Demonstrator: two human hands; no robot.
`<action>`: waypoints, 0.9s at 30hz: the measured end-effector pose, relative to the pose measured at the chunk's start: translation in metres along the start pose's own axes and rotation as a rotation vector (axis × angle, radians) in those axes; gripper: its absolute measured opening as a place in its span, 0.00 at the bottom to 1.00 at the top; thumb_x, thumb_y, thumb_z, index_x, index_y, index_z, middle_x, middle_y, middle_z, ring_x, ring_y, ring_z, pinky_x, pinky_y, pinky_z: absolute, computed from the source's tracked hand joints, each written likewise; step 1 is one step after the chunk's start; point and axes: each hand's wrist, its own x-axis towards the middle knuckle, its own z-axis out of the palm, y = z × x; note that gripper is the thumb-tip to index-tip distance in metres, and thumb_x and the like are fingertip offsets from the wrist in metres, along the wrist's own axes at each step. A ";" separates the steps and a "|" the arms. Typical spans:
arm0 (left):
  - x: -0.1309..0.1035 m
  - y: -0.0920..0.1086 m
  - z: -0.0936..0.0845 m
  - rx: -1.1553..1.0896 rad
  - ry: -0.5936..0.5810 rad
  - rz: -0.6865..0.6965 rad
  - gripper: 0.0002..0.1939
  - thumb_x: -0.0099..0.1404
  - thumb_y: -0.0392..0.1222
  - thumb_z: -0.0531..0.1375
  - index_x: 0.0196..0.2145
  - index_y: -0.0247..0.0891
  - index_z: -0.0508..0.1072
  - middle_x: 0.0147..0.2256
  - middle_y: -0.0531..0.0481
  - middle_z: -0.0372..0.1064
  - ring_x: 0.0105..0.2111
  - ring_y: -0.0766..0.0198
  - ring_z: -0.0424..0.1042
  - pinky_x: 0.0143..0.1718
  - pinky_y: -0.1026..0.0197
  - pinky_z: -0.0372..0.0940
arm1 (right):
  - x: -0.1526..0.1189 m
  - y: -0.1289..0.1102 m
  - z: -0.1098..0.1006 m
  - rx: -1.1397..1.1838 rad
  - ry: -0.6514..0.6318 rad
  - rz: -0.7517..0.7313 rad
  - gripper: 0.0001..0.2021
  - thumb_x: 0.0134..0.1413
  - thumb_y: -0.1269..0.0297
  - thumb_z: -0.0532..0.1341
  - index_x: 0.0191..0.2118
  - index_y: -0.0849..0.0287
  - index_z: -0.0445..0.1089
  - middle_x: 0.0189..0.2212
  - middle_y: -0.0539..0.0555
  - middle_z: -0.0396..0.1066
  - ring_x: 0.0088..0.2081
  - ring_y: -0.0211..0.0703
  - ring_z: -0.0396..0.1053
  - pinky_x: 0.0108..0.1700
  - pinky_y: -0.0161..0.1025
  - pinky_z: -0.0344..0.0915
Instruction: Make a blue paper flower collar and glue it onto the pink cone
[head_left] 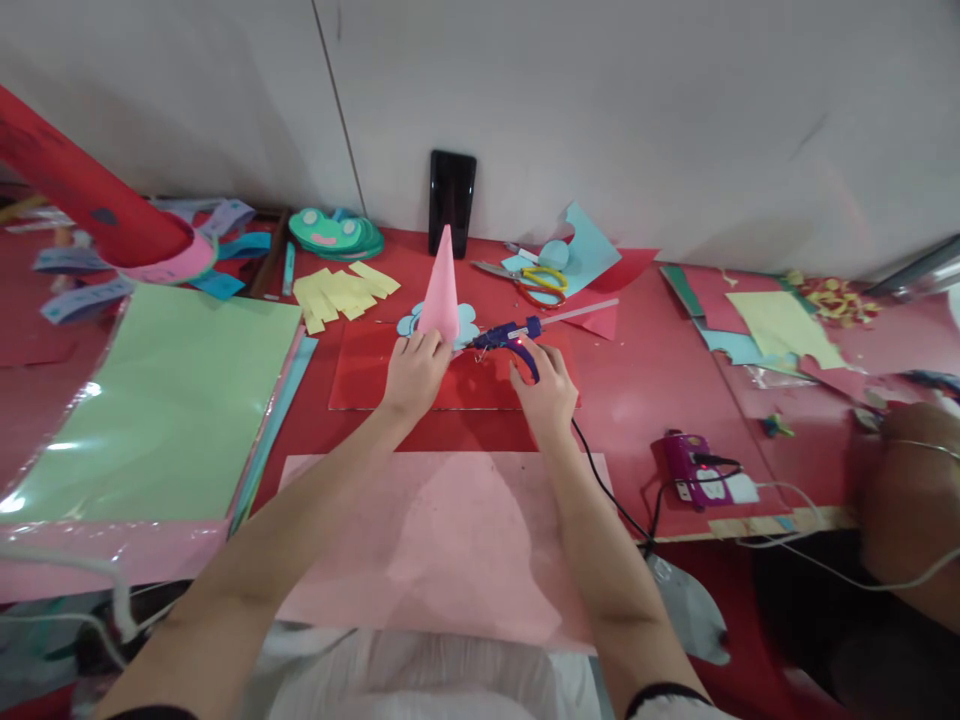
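Observation:
My left hand [417,372] is closed around the lower part of a pink paper cone [444,285], whose tip points up. Behind the cone's base, light blue scalloped paper [466,322] shows on both sides. In my right hand [547,390] is a purple hot glue gun [506,336], with a clear glue stick [585,311] jutting from its back. The gun's nozzle points left and reaches the cone's base beside my left fingers; whether it touches the paper I cannot tell. Beneath both hands lies a bright red board [367,380].
Scissors [544,285] and blue scraps sit behind the glue gun. A phone [452,200] leans on the wall. Yellow strips [341,295] and green frog cutouts [337,236] lie left. A purple power adapter [697,465] with cables stands right, near another person's arm [911,500].

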 end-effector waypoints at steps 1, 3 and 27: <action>0.002 0.000 -0.001 -0.019 0.011 -0.040 0.13 0.69 0.40 0.49 0.36 0.40 0.73 0.37 0.42 0.69 0.40 0.51 0.67 0.39 0.52 0.56 | 0.000 0.000 0.000 0.005 0.000 0.000 0.18 0.56 0.63 0.57 0.53 0.48 0.68 0.44 0.52 0.72 0.43 0.41 0.72 0.32 0.33 0.68; 0.004 -0.002 -0.001 -0.069 0.051 -0.135 0.10 0.68 0.43 0.53 0.35 0.41 0.73 0.37 0.43 0.69 0.41 0.51 0.66 0.40 0.52 0.57 | -0.001 0.000 0.001 0.010 0.000 -0.004 0.18 0.55 0.63 0.57 0.53 0.47 0.68 0.44 0.52 0.72 0.43 0.41 0.72 0.32 0.33 0.68; 0.006 -0.029 0.021 -0.489 0.273 -0.210 0.03 0.61 0.40 0.62 0.29 0.42 0.71 0.55 0.46 0.65 0.56 0.50 0.63 0.57 0.45 0.58 | -0.008 -0.009 0.025 -0.055 0.012 -0.118 0.17 0.59 0.62 0.56 0.54 0.49 0.69 0.44 0.54 0.71 0.42 0.40 0.71 0.33 0.32 0.69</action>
